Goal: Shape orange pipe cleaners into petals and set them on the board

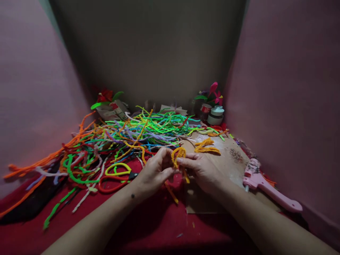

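My left hand (pixel 155 170) and my right hand (pixel 203 169) meet in the middle, both pinched on an orange pipe cleaner (pixel 178 153) bent into a loop between the fingertips. Its loose ends hang down below the hands towards the red cloth (pixel 148 226). Just beyond my right hand, a few shaped orange pipe-cleaner pieces (pixel 206 146) lie on a brown cardboard sheet (pixel 228 159).
A big tangle of coloured pipe cleaners (pixel 127 136) covers the left and back. Red-and-yellow-handled scissors (pixel 117 177) lie left of my hands. A pink glue gun (pixel 261 184) rests at the right. Pink walls close both sides; small jars (pixel 215 115) and pipe-cleaner flowers (pixel 214 92) stand at the back.
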Tool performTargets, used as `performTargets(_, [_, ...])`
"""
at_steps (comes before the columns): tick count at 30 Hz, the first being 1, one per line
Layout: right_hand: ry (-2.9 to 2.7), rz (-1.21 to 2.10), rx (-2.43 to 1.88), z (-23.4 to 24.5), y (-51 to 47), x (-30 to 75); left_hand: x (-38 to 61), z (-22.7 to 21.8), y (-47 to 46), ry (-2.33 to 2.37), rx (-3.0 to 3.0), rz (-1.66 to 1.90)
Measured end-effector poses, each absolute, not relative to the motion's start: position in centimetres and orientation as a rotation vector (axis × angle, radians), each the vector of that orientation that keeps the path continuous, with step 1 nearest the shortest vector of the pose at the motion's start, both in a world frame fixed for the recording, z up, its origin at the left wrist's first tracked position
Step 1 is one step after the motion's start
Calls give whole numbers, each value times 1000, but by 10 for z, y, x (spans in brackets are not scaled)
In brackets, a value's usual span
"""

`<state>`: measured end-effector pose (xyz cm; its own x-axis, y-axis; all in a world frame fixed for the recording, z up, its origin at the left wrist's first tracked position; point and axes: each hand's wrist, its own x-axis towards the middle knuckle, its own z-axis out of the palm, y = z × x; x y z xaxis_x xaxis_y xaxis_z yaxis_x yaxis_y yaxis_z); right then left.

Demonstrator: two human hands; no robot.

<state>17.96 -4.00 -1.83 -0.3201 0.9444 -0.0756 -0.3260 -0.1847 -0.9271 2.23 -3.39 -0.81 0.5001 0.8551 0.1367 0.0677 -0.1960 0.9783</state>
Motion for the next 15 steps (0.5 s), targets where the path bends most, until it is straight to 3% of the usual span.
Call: performTargets(15, [-932,1827,-713,-24,-40,175,22,-6,-28,930,1394,616])
